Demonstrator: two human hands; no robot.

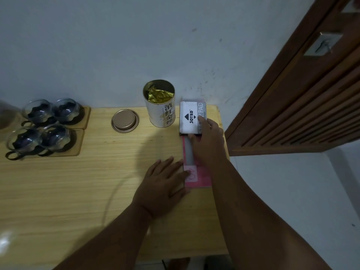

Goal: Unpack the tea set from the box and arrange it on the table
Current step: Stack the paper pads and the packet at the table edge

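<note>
On the table (pixel 97 182) there are four glass cups (pixel 39 112), in two rows of two at the far left. They stand on two wooden coasters (pixel 85 117). There is one open tea tin (pixel 159 106), and one round lid (pixel 125 120) lies left of it. At the right side there are one grey stamp pad box (pixel 190 118) and one pink box (pixel 198 178). Two hands (pixel 165 182) are on the table.

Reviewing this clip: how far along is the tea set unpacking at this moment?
Mostly done, it seems: four glass cups sit on wooden coasters at the table's left, and the tea tin stands open with its lid beside it. In hand: the right hand rests on the JOYKO stamp pad box, the left hand on a pink box. No teapot is visible.
</note>
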